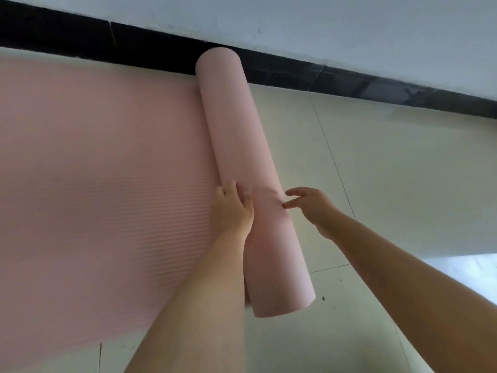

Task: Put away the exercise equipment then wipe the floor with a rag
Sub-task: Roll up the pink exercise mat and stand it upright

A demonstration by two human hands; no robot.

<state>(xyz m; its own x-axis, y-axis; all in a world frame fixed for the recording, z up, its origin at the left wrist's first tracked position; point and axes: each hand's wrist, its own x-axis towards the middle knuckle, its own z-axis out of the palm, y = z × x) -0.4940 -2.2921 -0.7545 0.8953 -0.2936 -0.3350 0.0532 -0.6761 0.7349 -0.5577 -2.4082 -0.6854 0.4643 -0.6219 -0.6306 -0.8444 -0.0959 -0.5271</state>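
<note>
Mat roll [242,146]: left hand [233,208] presses it; right hand [313,207] fingertips touch.

pale cream tiled floor [390,170] fills right and lower part of frame; thin dark grout lines cross it. small dark specks on tiles at lower right. black baseboard [80,41] runs diagonally from upper left to right edge, joints visible. light grey-white wall [322,25] above it, top of frame. bright glare patch, lower right edge.

Pale tiled floor [390,170] under a white wall [322,22].
Edged by a black skirting [80,36]; brightly lit at lower right.
</note>
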